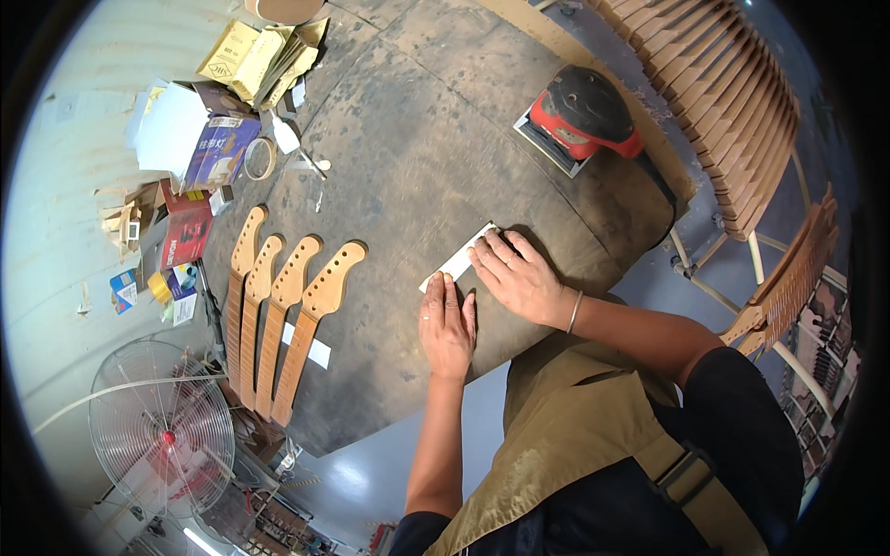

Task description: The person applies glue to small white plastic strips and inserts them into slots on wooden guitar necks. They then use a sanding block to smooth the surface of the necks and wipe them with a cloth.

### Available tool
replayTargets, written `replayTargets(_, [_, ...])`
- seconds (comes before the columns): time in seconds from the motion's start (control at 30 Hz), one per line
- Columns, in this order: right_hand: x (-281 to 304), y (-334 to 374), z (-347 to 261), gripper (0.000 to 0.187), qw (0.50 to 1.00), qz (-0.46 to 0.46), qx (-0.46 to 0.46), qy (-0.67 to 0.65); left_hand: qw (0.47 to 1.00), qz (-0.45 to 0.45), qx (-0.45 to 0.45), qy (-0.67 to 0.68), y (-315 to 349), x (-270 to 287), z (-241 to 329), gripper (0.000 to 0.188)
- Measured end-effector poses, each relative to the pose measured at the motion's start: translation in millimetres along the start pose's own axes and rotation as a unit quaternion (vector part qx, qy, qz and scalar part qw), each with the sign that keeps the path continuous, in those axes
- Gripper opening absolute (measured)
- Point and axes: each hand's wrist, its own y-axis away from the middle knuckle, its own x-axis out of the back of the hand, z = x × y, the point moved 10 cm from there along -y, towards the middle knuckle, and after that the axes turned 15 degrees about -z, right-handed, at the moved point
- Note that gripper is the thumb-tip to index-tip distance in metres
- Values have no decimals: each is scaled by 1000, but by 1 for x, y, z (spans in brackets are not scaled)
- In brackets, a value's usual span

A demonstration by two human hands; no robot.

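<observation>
A thin white strip (456, 263) lies on the dark, spotty table (399, 185), near the edge closest to the person. It sits on a slant, with its low end to the left and its high end to the right. The left hand (447, 334) is just below the low end, and its fingertips touch the strip there. Its fingers are close together and almost straight, and its thumb sticks up on the right side. The right hand (524, 281) is to the right of the strip. Its fingers are a bit bent and spread a little, and their tips are on the strip nearer the high end. I cannot tell if the hands pinch the strip or only press on it. The middle of the strip shows between them.

Four wooden guitar necks (326, 280) lie side by side, well to the left of the hands. A red and black sander (589, 107) sits farther up, on the right.
</observation>
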Motion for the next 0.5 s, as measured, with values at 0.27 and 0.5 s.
replayTargets(0.27, [-1,3,-1,48,1000,-19,-20,1,999,-40,27,18,4,-7,-3,61])
replayTargets(0.5, [-7,5,-4,53,999,-16,-32,-33,999,-35,23,-7,-1,-3,-11,64])
